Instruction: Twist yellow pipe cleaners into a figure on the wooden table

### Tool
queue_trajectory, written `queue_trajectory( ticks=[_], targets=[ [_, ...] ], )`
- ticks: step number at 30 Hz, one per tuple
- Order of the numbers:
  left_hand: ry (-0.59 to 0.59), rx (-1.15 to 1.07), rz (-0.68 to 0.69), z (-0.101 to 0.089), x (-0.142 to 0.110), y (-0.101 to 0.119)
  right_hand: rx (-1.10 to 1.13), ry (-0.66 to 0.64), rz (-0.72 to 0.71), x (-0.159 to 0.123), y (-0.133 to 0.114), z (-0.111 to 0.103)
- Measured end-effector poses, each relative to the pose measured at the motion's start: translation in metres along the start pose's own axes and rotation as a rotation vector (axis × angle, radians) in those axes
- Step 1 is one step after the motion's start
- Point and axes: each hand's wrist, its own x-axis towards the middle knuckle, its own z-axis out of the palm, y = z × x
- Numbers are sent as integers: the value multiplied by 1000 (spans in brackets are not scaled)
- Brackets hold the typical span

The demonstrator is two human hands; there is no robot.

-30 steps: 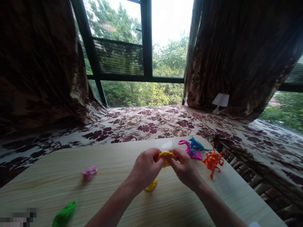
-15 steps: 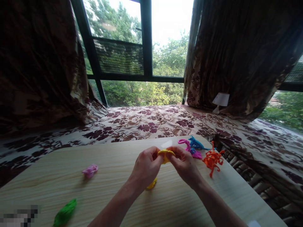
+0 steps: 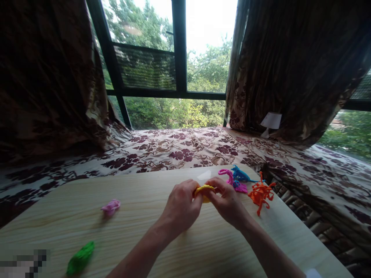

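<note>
A piece of yellow modelling clay (image 3: 205,189) is pinched between my two hands, a little above the table. My left hand (image 3: 183,201) grips its left edge with thumb and fingers. On the other side, my right hand (image 3: 225,199) pinches the right edge, the thumb pressed against the near face. The clay looks like a thin, bent disc, and the fingertips cover part of it. Close beyond my right hand lie a magenta clay shape (image 3: 228,175) with a curled end and a blue clay shape (image 3: 242,175).
An orange clay figure (image 3: 261,196) with thin strands lies near the right edge of the wooden table (image 3: 139,216). To the left are a pink clay piece (image 3: 110,207) and a green leaf-like clay piece (image 3: 81,258). A small white lamp (image 3: 271,121) stands by the curtain.
Both hands keep hold of the yellow clay, which is now tilted and seen more edge-on. My left hand has shifted slightly, and the second yellow piece on the table is now hidden behind it.
</note>
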Motion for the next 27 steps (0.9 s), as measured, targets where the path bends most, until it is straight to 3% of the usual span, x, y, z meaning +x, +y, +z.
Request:
queue_trajectory(
  ticks=[4,8,16,20,27],
  targets=[
    [41,74,31,0,-1,10,-16,34,12,-5,-2,7],
    [93,65,-29,4,-3,15,22,117,45,-8,0,17],
    [-1,-301,-243,9,2,-4,325,5,149,5,7,0],
    [-90,-464,-268,4,5,-6,279,12,131,5,6,-6],
    [-50,-509,-203,2,4,-4,112,10,96,2,5,-3]
  ],
)
